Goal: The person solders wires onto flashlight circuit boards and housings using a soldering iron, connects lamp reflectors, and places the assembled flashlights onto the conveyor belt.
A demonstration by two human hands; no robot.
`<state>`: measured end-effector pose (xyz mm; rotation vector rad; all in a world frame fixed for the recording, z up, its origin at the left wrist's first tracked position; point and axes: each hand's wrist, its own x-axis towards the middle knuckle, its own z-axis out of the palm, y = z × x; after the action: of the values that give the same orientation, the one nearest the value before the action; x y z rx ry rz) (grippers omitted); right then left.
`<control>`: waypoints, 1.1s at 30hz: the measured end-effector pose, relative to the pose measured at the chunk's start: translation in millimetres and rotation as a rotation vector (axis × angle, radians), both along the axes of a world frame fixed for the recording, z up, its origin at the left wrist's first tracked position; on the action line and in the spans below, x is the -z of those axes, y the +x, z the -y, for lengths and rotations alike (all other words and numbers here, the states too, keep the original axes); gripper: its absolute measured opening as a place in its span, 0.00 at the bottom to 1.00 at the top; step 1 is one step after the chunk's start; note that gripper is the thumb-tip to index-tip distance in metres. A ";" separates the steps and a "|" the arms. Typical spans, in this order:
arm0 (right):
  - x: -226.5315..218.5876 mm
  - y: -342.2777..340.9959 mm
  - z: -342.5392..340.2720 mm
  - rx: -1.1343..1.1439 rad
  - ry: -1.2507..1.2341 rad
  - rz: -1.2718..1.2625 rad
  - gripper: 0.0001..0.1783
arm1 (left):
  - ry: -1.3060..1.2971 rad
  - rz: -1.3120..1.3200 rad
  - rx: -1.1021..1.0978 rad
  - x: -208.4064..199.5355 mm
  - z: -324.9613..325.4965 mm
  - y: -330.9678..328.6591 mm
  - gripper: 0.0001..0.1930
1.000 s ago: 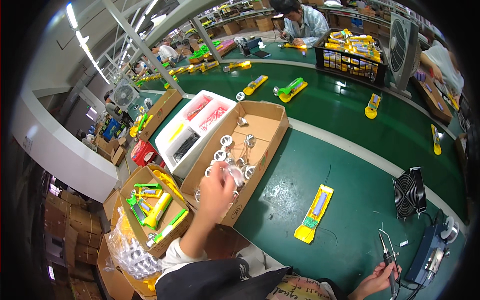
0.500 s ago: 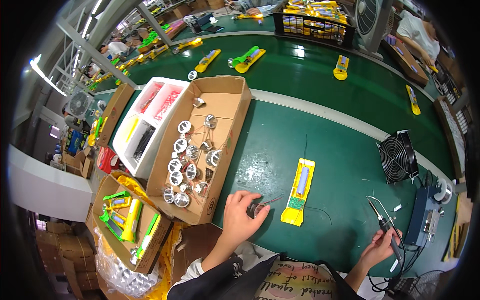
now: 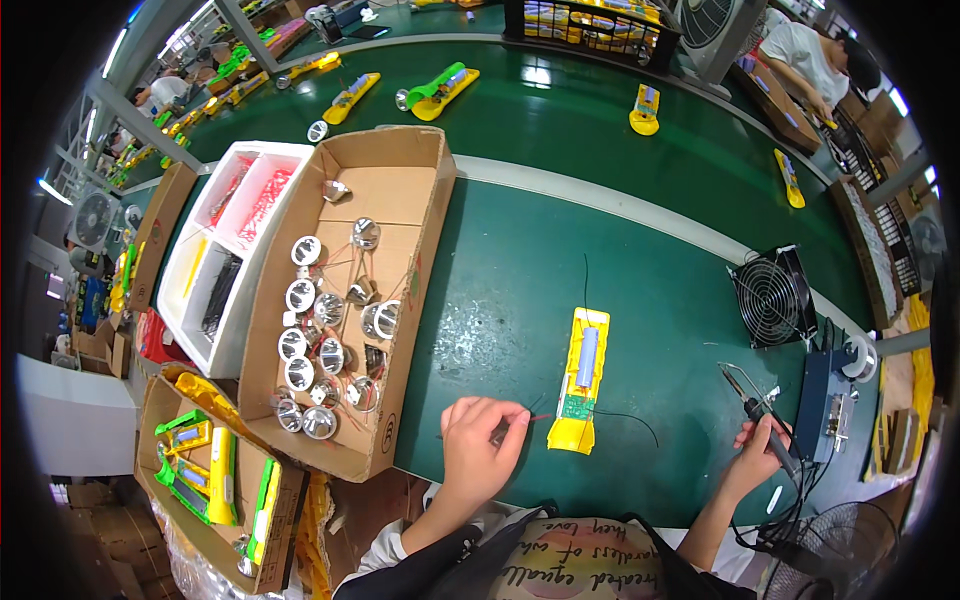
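My left hand point(image 3: 482, 440) is closed, thumb and forefinger pinched together, around a small lamp reflector point(image 3: 499, 433) that is mostly hidden; thin red and dark wires stick out past the fingertips. Just right of it lies a yellow flashlight half-shell point(image 3: 572, 433) holding a blue cylindrical battery point(image 3: 588, 357) and a green circuit board point(image 3: 577, 406). One black wire runs from its far end, another curves off to the right. My right hand point(image 3: 757, 452) grips a soldering iron point(image 3: 783, 456) by its handle, tip pointing away, well apart from the shell.
At left stand a cardboard box point(image 3: 432, 215) of reflectors, a white foam tray point(image 3: 170, 290) of wires and a smaller box point(image 3: 287, 530) of flashlight parts. A black fan point(image 3: 770, 297) and blue soldering station point(image 3: 824, 400) stand right. Shells lie along a green conveyor point(image 3: 560, 115); a co-worker point(image 3: 808, 60) sits beyond.
The view has shifted, so the scene sits further left. My left fingers have closed tighter around the reflector, hiding more of it. My right hand still grips the soldering iron.
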<state>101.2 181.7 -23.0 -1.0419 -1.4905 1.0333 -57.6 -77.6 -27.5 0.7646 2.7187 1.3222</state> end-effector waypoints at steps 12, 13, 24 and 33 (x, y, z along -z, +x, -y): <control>-34.3 -36.0 91.7 -0.332 -0.221 -0.138 0.12 | 0.124 0.016 -0.096 8.6 -19.8 30.6 0.06; -29.0 -37.8 94.6 -0.360 -0.249 -0.138 0.12 | 0.103 0.027 -0.098 7.5 -20.9 29.4 0.06; -13.3 -45.4 100.5 -0.477 -0.315 -0.037 0.12 | 0.087 0.067 -0.100 6.3 -24.5 26.3 0.06; -12.6 -45.5 100.5 -0.456 -0.351 -0.037 0.12 | 0.078 0.054 -0.089 6.9 -25.2 26.5 0.07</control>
<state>55.8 81.2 -10.4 -0.9283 -1.5890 1.6742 -31.2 -52.4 -34.5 0.6093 2.7031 1.4520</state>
